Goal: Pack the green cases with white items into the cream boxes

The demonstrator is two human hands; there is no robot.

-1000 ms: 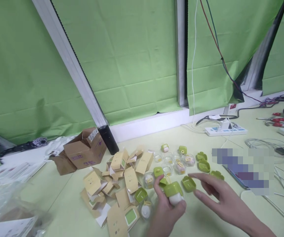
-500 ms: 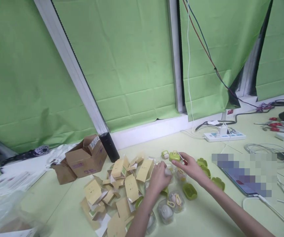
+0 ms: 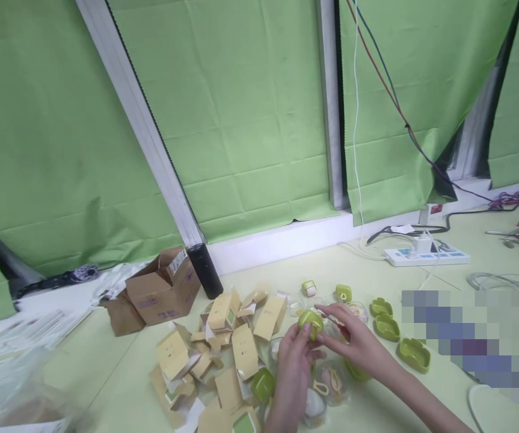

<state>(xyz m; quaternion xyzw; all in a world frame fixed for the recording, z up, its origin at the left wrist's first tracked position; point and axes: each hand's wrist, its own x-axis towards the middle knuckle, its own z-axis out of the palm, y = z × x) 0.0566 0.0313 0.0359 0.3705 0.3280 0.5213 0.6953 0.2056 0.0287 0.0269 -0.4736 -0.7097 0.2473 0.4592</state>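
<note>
On the near side of the pale table (image 3: 362, 415), as seen from the head, find the small green case (image 3: 310, 322) raised between both hands, over clear-wrapped pieces (image 3: 314, 408). With the left hand (image 3: 296, 355), thumb and fingertips closed on the case, pinch firmly enough to stop any twist, yet lightly enough to spare what looks like a plastic shell. With the right hand (image 3: 362, 340), fingers wrapped about a red-handled tool (image 3: 344, 331) and thumb close to the case's lower edge, steady the tip before putting any weight on it. Cannot tell, at this size, of any touch between tip and case; so approach slowly, along the top, angled away from the left fingertips for fear of a slip. Better to brace the right thumb against the case and use short, gentle strokes than to push hard. Tilt the case for a clear sight of the tip. Mind the opened cartons (image 3: 223, 311) to the left, the green trays (image 3: 415, 355) to the right, and hold both wrists clear of the wrapped pieces below.
</note>
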